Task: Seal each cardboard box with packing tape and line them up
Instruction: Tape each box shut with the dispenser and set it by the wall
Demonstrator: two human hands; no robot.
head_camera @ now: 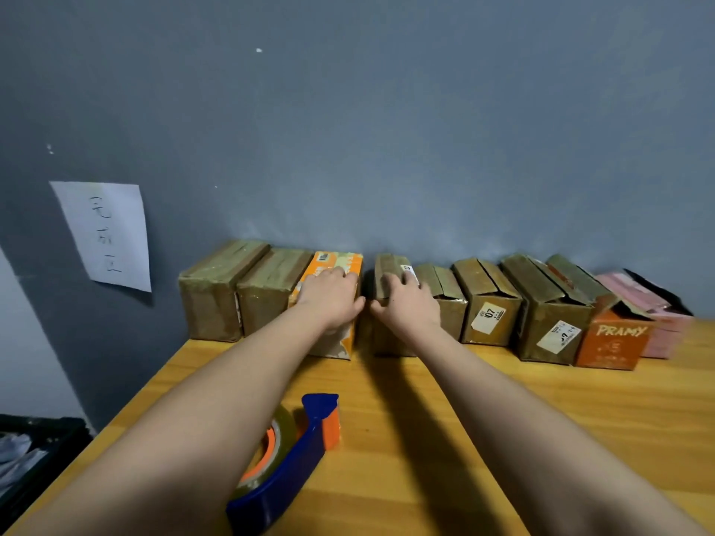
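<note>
Both arms outstretched; left hand [333, 295] and right hand [406, 303] palm-down, fingers relaxed

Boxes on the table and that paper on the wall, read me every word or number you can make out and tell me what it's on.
"PRAMY": front of the orange box.
"07": white sticker on the brown box.
White sticker on the next brown box: too blurred to read.
Wall paper: handwritten characters, illegible.
Label by the right hand: too small.
</note>
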